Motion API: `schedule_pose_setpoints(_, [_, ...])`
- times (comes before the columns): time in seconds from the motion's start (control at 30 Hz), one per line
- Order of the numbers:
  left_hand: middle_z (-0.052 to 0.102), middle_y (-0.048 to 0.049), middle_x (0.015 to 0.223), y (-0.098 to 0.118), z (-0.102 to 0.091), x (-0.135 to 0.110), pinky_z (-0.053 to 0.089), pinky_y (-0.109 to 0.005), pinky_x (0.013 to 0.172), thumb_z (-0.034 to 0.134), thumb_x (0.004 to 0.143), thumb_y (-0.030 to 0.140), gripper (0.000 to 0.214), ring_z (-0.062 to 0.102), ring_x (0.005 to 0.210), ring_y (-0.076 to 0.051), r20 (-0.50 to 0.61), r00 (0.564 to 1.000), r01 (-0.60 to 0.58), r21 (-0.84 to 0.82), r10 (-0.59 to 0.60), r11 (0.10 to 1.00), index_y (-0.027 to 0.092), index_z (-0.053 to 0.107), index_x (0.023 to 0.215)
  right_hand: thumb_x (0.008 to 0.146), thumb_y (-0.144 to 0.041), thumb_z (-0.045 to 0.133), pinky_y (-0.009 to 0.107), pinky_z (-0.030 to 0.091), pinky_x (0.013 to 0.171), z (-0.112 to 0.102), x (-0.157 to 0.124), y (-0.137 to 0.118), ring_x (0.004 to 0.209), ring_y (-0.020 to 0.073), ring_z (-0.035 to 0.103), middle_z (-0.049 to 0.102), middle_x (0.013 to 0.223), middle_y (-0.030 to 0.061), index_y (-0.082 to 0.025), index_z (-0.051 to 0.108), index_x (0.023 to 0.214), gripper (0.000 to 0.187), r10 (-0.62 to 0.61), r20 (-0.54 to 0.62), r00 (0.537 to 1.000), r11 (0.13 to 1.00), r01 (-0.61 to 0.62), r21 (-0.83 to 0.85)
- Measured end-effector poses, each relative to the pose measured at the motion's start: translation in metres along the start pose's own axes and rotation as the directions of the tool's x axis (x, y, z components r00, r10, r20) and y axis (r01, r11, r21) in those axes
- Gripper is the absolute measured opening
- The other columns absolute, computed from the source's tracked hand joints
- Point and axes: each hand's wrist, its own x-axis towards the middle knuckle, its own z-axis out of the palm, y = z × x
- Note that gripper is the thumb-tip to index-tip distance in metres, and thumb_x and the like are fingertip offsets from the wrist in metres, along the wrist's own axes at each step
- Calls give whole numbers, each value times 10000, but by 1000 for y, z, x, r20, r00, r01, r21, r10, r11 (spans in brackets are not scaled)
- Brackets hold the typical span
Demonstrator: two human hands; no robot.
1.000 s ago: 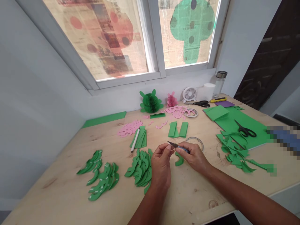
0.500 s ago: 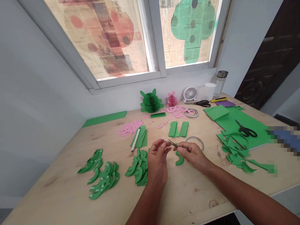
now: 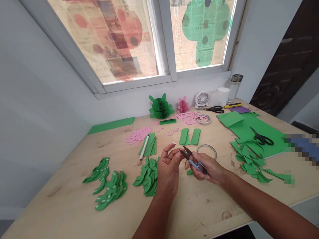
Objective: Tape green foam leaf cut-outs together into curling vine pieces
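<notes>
Over the near middle of the pale wooden worktop [image 3: 194,209], two bare hands are working close together. The right hand [image 3: 208,168] is gripping a pair of small blue-handled snips with dark pointed blades [image 3: 191,160]. The blades are standing apart and pointing at the left hand [image 3: 169,169]. That hand is holding its thumb and a finger close together by the blade tips; whether anything is sitting between them, I cannot tell. A tiny white bit [image 3: 173,143] is showing on its raised fingertip.

A green curved paper strip [image 3: 189,172] is lying on the worktop, partly hiding behind the right hand. Just beside the left hand, a heap of green curved paper pieces [image 3: 149,179] is resting. Farther left, more green curves with white marks [image 3: 114,186] are lying in bunches.

The step in hand looks like snipping small white bits. The next move seems to be calling for steady fingers, staying clear of the sharp tips.
</notes>
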Motion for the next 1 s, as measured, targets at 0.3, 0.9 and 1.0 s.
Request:
schedule_pose_setpoints(0.3, [682,-27,752,0,0,0,471,-298,705,753,628,187,367,622,706,-149,17,1000,-11,-13,12,1000,182,574,949,906,-487,372,185,146,340,-1,0,0,270,28,197,423,367,-64,-76,622,818,489,35,37,999,997,-37,73])
schedule_pose_setpoints(0.9, [631,8,697,1,-4,3,459,-262,675,754,582,191,432,602,675,-123,-152,988,4,7,-3,1000,184,558,967,853,-523,409,220,255,449,-12,-5,-23,448,90,364,424,492,-40,-139,611,797,438,-398,-316,861,708,69,-703])
schedule_pose_setpoints(1.0, [625,7,711,1,-3,1,458,-261,687,742,603,192,421,605,693,-122,-148,989,-4,10,5,1000,183,556,980,839,-477,448,245,289,531,-26,-7,-30,576,136,486,567,622,12,-168,641,824,365,-513,-357,781,285,-237,-929])
